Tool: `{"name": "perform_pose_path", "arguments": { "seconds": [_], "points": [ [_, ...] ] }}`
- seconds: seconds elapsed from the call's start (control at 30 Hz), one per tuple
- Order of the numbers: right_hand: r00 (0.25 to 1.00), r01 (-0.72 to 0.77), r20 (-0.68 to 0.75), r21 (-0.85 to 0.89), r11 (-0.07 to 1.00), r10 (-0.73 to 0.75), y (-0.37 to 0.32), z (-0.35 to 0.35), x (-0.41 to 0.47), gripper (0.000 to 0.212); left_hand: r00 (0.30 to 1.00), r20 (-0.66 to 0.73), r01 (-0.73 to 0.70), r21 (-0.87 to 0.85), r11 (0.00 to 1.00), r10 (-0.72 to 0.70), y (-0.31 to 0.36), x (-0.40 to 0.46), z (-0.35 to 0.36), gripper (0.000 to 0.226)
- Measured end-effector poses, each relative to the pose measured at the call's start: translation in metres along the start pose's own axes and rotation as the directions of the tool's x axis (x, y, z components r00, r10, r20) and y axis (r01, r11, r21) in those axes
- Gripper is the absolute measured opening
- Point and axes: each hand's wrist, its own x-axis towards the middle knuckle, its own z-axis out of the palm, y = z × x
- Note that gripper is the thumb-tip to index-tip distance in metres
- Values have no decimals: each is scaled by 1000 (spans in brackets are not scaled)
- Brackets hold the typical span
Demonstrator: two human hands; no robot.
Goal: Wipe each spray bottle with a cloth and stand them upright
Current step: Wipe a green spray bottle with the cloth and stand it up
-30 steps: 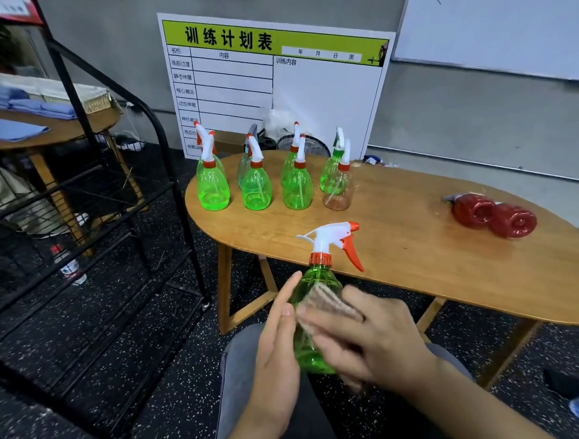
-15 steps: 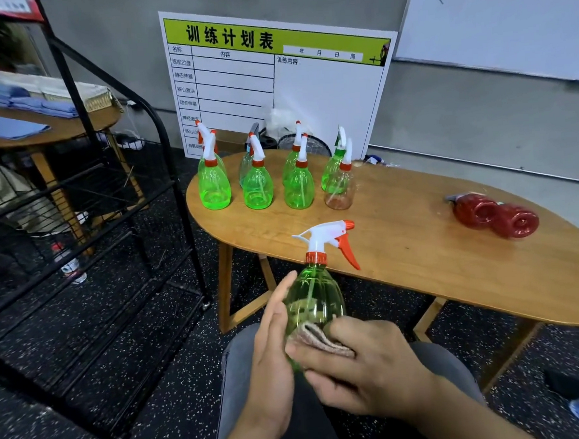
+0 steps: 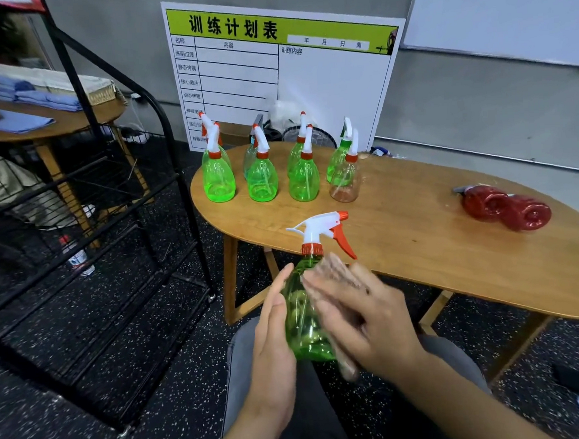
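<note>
The left hand (image 3: 272, 342) lies against the left side of a translucent green plastic spray bottle with a white and orange trigger head (image 3: 304, 313), fingers nearly straight and extended upward along its wall, steadying it above the lap. The right hand (image 3: 365, 320) presses a small beige cloth (image 3: 335, 274) onto the bottle's right side, fingers spread and only slightly bent; this hand is blurred, so whether the thumb pinches the cloth cannot be told. The bottle stands upright between both palms, its trigger head above the fingertips.

Beyond the fingertips, on the oval wooden table (image 3: 419, 255), a group of upright spray bottles (image 3: 272, 176), mostly green, stands at the far left end. Well to the right of the hands, two red spray bottles (image 3: 504, 206) lie on their sides.

Judgement: the task is well advanced. The upright group appears finished; the held bottle is mid-wipe; the two red bottles remain to be wiped and stood up.
</note>
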Motion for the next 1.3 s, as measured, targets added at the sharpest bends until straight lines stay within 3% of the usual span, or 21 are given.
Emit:
{"name": "perform_pose_path", "arguments": {
  "seconds": [0.13, 0.23, 0.3, 0.37, 0.47, 0.6, 0.73, 0.93, 1.13, 1.3],
  "points": [
    [935, 346, 131, -123, 930, -330, -4, 2, -31, 31, 1000, -7, -18, -4, 1000, 18, 2, -1, -1, 44],
    [918, 393, 114, -148, 908, -379, -2, -2, -29, 29, 999, 12, -31, 16, 999, 31, 5, -2, 2, 44],
    [956, 295, 39, -125, 947, -292, 2, -4, -16, 27, 999, 27, -30, 43, 999, 29, 5, -3, 4, 44],
    [994, 87, -55, -82, 993, -92, 8, -5, -1, 29, 999, 36, -35, 73, 997, 32, 4, -5, 4, 41],
    [978, -176, -101, 73, 982, 183, 15, -2, 12, 35, 995, 81, -77, 132, 988, 66, 4, -10, 2, 55],
    [970, -208, -85, 198, 958, 228, 8, 1, 8, 31, 989, 126, -85, 96, 992, 73, 4, -10, 0, 85],
    [936, -274, -116, 352, 895, 332, 4, -1, -8, 30, 990, 136, -53, 26, 998, 49, 5, -7, 0, 73],
    [874, -397, -39, 517, 758, 484, -2, 1, -24, 27, 994, 105, -30, -16, 999, 32, 8, -7, 3, 57],
    [859, -416, -45, 520, 746, 510, -4, -5, -20, 28, 995, 93, -18, -5, 1000, 19, 10, -7, 3, 42],
    [848, -440, -28, 517, 734, 529, 1, -6, -18, 32, 993, 117, -2, -7, 1000, 3, 9, -6, 4, 48]
  ]
}}
